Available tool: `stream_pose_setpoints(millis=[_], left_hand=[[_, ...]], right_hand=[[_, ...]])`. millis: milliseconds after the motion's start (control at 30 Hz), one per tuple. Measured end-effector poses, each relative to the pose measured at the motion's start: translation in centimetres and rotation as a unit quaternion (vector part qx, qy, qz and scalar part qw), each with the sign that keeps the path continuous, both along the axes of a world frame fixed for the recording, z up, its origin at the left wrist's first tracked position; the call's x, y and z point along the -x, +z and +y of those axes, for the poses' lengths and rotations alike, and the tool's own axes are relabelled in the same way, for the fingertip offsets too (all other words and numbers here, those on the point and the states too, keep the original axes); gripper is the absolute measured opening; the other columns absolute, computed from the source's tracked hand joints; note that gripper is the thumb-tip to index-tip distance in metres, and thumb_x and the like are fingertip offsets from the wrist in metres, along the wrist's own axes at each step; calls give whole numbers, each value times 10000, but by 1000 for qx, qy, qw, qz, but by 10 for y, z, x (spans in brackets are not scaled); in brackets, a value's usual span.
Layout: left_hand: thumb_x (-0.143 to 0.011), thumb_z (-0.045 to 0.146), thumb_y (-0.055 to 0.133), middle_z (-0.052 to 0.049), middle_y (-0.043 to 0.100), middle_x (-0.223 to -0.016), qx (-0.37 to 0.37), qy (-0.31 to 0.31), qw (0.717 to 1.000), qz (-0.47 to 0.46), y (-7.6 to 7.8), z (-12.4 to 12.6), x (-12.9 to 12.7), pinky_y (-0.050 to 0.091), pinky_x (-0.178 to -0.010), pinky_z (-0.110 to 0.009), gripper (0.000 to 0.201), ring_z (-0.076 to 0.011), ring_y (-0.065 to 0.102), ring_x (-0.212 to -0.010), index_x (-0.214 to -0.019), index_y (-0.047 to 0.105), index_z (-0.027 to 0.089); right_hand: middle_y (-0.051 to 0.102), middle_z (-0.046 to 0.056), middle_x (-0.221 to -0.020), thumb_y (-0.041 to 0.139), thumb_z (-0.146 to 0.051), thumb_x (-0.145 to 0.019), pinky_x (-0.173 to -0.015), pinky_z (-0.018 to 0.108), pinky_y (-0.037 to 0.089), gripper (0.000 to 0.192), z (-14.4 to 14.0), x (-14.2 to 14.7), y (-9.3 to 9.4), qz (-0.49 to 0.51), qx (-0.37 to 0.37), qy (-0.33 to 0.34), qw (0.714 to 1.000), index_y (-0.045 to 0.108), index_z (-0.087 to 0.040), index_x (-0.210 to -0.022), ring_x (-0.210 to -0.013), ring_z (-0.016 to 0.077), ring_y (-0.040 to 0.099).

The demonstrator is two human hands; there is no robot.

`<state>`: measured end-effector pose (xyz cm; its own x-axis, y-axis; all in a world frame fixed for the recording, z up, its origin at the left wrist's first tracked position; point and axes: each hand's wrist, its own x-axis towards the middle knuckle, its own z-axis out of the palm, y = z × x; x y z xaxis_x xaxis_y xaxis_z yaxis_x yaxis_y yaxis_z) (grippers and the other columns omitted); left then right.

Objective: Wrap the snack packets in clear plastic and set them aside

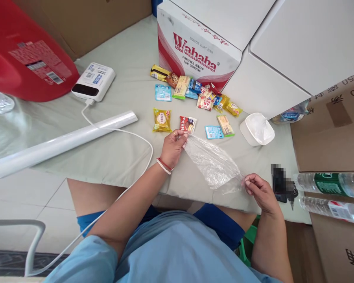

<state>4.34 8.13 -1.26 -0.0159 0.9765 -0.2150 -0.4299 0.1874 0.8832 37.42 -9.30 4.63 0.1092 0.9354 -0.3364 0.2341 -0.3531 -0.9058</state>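
Note:
A clear plastic bag (pixel 214 163) is stretched between both hands above the near edge of the grey-green table (pixel 118 153). My left hand (pixel 172 147) pinches its upper end, close to a red snack packet (pixel 188 123). My right hand (pixel 258 188) pinches its lower end near the table's front right corner. A yellow snack packet (pixel 162 120), two blue sachets (pixel 214 132) and a pile of several small wrapped snacks (pixel 200 94) lie just beyond the bag.
A Wahaha water carton (pixel 194 51) and white boxes (pixel 297 43) stand behind the snacks. A white tub (pixel 256 129), a white roll (pixel 61 141), a power bank (pixel 93 81) with cable, a red container (pixel 23 51) and water bottles (pixel 330 182) surround the area.

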Motion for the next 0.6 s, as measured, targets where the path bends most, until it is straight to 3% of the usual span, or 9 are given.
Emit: stream_pose_setpoints(millis=[100,167,233,267,333,400,500,600], left_hand=[[-764,303,724,-72,647,-1098,-81,67,979,172,8,-10,4,495,-700,-273,332,-156,593,-863,-1062,622,196],[-771,290,739,-117,609,-1226,-156,135,929,307,22,-26,7,521,-835,-336,378,-227,587,-1088,-1120,627,195],[-826,314,726,-124,622,-1172,-215,162,886,376,40,-50,5,507,-918,-387,268,-261,570,-1153,-1052,645,194],[-866,318,696,-97,641,-1057,-240,128,886,375,48,-64,2,509,-903,-378,171,-235,598,-1053,-978,644,201],[-926,348,643,-26,633,-845,-257,-67,911,315,61,-89,-8,517,-790,-317,146,-167,611,-816,-873,617,214],[-919,455,648,-13,639,-833,-178,-200,928,257,64,-107,-23,501,-667,-273,252,-150,613,-750,-874,590,214],[-838,564,702,-35,668,-906,-84,-259,942,196,55,-120,-39,499,-637,-262,381,-179,648,-831,-904,585,208],[-845,530,688,-32,702,-871,-48,-263,954,133,43,-120,-39,528,-774,-306,344,-179,661,-828,-904,634,195]], right_hand=[[636,2,-766,804,-453,-860,-524,242,315,269,-2,10,-7,22,-2,-67,998,682,-228,-943,-550,93,421],[620,-8,-746,824,-439,-843,-524,239,314,266,-3,19,-9,33,-16,-85,996,692,-229,-938,-549,90,424],[639,2,-802,820,-411,-851,-541,239,343,227,-4,31,-9,44,-43,-72,996,703,-234,-929,-580,95,455],[659,13,-857,812,-397,-861,-563,242,372,201,-4,38,-8,50,-62,-53,995,708,-237,-924,-625,106,499],[699,40,-993,784,-376,-888,-648,257,447,154,-3,55,-3,60,-95,-2,994,712,-242,-911,-792,151,606],[719,57,-1080,747,-365,-921,-773,292,504,129,0,73,3,62,-111,62,990,709,-243,-901,-977,198,652],[729,62,-1104,687,-354,-969,-883,334,515,114,4,96,15,26,-108,149,983,720,-245,-969,-1011,207,660],[732,56,-1071,658,-374,-988,-804,306,504,150,5,104,21,-21,-102,156,982,716,-238,-1012,-880,175,636]])
